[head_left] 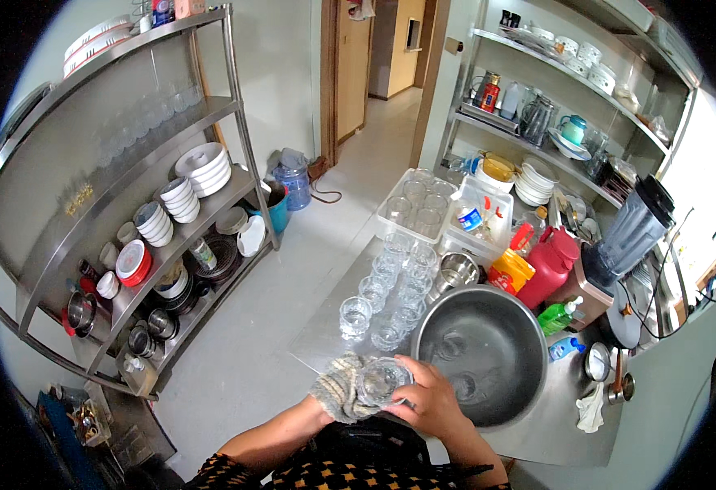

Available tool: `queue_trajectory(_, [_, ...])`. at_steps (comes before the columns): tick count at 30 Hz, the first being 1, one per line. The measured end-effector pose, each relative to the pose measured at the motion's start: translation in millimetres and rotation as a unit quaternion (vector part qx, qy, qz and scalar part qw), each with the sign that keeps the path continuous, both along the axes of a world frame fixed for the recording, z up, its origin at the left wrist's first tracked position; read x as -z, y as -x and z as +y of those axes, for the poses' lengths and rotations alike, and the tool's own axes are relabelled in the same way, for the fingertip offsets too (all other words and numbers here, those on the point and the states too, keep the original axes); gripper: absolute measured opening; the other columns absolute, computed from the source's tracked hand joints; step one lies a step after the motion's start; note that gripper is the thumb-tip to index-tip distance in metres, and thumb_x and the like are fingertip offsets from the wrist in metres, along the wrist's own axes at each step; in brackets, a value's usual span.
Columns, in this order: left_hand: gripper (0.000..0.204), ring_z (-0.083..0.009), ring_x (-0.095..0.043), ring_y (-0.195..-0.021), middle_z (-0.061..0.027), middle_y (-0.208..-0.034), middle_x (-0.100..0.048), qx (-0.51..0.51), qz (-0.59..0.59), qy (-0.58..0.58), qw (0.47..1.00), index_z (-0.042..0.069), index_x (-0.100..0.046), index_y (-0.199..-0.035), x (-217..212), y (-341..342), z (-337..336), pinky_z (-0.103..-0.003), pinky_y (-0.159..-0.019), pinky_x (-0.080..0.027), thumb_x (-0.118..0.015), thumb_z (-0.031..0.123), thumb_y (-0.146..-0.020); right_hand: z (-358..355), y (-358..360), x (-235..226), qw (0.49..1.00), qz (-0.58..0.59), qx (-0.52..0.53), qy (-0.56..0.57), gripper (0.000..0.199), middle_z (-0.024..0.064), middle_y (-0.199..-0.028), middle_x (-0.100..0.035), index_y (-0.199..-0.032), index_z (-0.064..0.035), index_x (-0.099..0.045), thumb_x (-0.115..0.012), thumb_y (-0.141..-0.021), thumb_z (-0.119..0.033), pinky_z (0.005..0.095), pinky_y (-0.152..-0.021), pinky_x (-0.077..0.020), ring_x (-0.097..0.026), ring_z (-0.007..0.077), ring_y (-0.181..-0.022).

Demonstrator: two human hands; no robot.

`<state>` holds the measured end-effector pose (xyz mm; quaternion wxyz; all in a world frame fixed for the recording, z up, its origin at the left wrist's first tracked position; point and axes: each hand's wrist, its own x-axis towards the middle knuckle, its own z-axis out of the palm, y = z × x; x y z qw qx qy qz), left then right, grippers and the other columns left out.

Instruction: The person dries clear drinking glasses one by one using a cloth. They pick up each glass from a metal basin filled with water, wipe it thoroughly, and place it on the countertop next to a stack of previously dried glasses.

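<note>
Over my left hand [342,390] lies a grey-and-white knitted cloth [343,374], which hides most of the fingers; I cannot tell if it is worn as a glove. The cloth presses against the left side of a clear glass cup [384,381]. My bare right hand [431,400] grips this cup from the right, fingers on its rim and side. Just beyond my hands, several clear glass cups [355,314] stand in rows on the steel table [325,327]. To the right sits a large metal basin [529,351] with glasses [464,384] lying at its bottom.
A clear plastic bin [386,214] of glasses stands farther back, beside a second bin [464,241]. Right of the basin are a red jug [550,265], a green pump bottle [558,317], a blender [631,229] and a small pot [619,385]. Steel shelves [244,175] with bowls line the left.
</note>
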<state>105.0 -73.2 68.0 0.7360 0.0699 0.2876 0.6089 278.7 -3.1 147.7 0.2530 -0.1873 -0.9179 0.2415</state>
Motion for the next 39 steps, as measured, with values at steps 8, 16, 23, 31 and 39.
queue_trajectory(8, [0.015,-0.0219,-0.055,-0.069,-0.0115,-0.080,-0.056,-0.060,-0.089,0.065,0.992,0.001,-0.054,-0.087,18,81,-43,-0.035,-0.063,-0.049,-0.045,0.012,-0.082,6,65,61,0.995,0.018,0.042,0.085,0.023,0.0139,-0.116,-0.046,-0.068,-0.0084,-0.058,-0.073,-0.059,-0.024,0.0394,-0.076,-0.0404,-0.049,0.0330,-0.091])
queue_trajectory(16, [0.017,-0.0239,-0.055,-0.069,-0.0115,-0.079,-0.055,-0.085,-0.101,0.075,0.988,0.001,-0.053,-0.086,15,126,-67,-0.042,-0.063,-0.050,-0.046,0.016,-0.081,8,109,123,0.997,-0.003,0.079,0.023,0.023,0.0159,-0.114,-0.048,-0.069,-0.0081,-0.061,-0.074,-0.058,-0.024,0.0387,-0.076,-0.0405,-0.049,0.0336,-0.093])
queue_trajectory(23, [0.019,-0.0245,-0.057,-0.072,-0.0128,-0.082,-0.057,-0.087,-0.093,0.054,0.990,-0.001,-0.053,-0.089,12,140,-74,-0.042,-0.064,-0.050,-0.047,0.015,-0.081,9,126,146,0.991,0.009,0.135,-0.018,0.023,0.0160,-0.113,-0.049,-0.069,-0.0091,-0.062,-0.073,-0.059,-0.027,0.0389,-0.075,-0.0414,-0.049,0.0344,-0.091])
queue_trajectory(31, [0.022,-0.0243,-0.057,-0.077,-0.0131,-0.086,-0.057,-0.082,-0.077,0.072,0.991,0.000,-0.053,-0.091,21,142,-64,-0.039,-0.068,-0.050,-0.045,0.019,-0.082,12,131,155,0.987,-0.008,0.160,0.013,0.024,0.0190,-0.114,-0.047,-0.072,-0.0089,-0.064,-0.070,-0.064,-0.030,0.0389,-0.077,-0.0419,-0.049,0.0347,-0.094])
queue_trajectory(39, [0.030,-0.0274,-0.055,-0.075,-0.0138,-0.085,-0.056,-0.052,0.002,0.062,0.997,0.003,-0.051,-0.093,21,136,-50,-0.046,-0.067,-0.048,-0.049,0.030,-0.080,3,121,144,0.973,-0.005,0.229,0.012,0.050,0.0166,-0.115,-0.046,-0.104,-0.0043,-0.050,-0.069,-0.066,-0.030,0.0402,-0.087,-0.0383,-0.046,0.0353,-0.100])
